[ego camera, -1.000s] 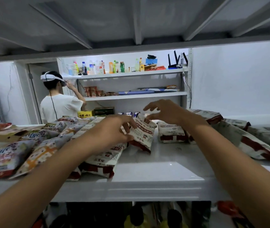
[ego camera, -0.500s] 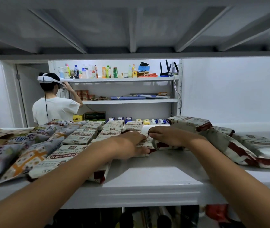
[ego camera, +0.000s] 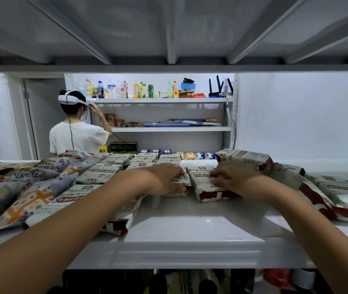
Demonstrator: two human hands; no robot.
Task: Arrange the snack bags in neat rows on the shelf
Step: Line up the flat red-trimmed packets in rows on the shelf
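White-and-red snack bags (ego camera: 103, 175) lie flat in rows on the white shelf (ego camera: 190, 230), left of centre. My left hand (ego camera: 164, 179) rests palm down on one bag (ego camera: 182, 180) at the right end of those rows, thumb at its near edge. Just to the right lies another bag (ego camera: 202, 185), and my right hand (ego camera: 230, 177) curls its fingers over that bag's right side. More of the same bags are heaped loosely at the right (ego camera: 338, 194), one of them stacked on top at the back (ego camera: 245, 158). Colourful bags (ego camera: 31, 194) overlap at the far left.
The underside of the upper shelf (ego camera: 168, 28) hangs close overhead. Behind, a person in a white T-shirt with a headset (ego camera: 77, 134) faces a back shelf of bottles (ego camera: 126, 90). Dark items show below the shelf's front edge (ego camera: 190, 281).
The bag held upright between both hands has come down flat on the shelf. My right hand has shifted right onto the neighbouring bag, while my left stays on the first one.
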